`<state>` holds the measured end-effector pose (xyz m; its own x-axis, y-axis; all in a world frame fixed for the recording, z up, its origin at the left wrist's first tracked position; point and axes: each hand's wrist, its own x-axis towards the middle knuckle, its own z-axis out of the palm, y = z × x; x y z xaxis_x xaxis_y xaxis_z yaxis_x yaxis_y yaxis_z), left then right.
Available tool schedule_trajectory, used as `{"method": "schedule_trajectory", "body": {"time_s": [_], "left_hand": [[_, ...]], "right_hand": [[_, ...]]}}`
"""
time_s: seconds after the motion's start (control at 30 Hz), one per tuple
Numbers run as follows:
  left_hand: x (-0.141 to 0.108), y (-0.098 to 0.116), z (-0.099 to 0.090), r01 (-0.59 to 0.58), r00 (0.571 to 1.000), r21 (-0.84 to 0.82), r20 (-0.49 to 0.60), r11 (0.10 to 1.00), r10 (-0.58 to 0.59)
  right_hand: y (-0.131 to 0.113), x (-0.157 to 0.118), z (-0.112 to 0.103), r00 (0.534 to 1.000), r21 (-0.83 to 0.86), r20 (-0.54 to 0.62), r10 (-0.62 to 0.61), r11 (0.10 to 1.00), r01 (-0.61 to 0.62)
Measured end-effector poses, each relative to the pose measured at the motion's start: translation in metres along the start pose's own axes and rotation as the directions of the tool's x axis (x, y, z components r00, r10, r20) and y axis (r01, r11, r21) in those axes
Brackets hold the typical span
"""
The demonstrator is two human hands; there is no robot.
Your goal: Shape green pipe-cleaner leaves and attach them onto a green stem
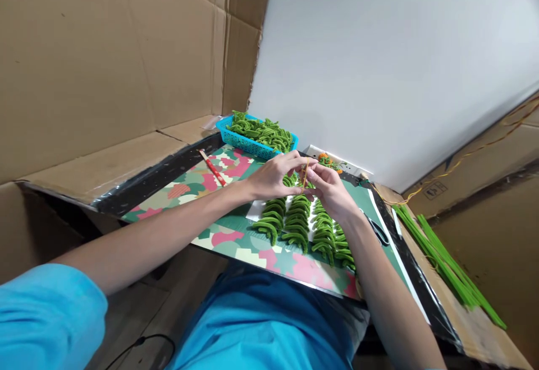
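Note:
My left hand (278, 177) and my right hand (330, 189) meet above the middle of the table. Between their fingertips runs a thin yellow-orange band (305, 176), possibly a rubber band. Thumb and index finger of each hand are closed on it. Right below the hands, curved fuzzy green chenille pieces (298, 221) lie in several neat rows on white paper (256, 211). My right forearm hides part of the rightmost row.
A blue basket (252, 146) piled with green chenille pieces stands at the back. On the patterned board (248, 246) lies a red-and-white stick (213, 169). Orange flowers (326, 159) lie behind my right hand. Black-handled scissors (379, 231) and long green stems (450, 257) are at the right.

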<state>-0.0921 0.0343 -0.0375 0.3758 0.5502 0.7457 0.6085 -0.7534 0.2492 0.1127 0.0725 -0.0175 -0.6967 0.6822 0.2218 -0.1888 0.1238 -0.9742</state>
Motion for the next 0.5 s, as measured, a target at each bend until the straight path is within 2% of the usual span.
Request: {"method": "schedule_trajectory", "body": {"time_s": [0.4, 0.5], "left_hand": [[0.0006, 0.0056, -0.0008, -0.011, 0.999, -0.009, 0.031, 1.000, 0.011], [0.0005, 0.0043, 0.0000, -0.013, 0.999, -0.020, 0.040, 1.000, 0.014]], "right_hand": [[0.0030, -0.0005, 0.0037, 0.997, 0.159, -0.038, 0.060, 0.986, -0.054], [0.0049, -0.0010, 0.0030, 0.996, 0.175, -0.013, 0.090, 0.981, -0.087]]}}
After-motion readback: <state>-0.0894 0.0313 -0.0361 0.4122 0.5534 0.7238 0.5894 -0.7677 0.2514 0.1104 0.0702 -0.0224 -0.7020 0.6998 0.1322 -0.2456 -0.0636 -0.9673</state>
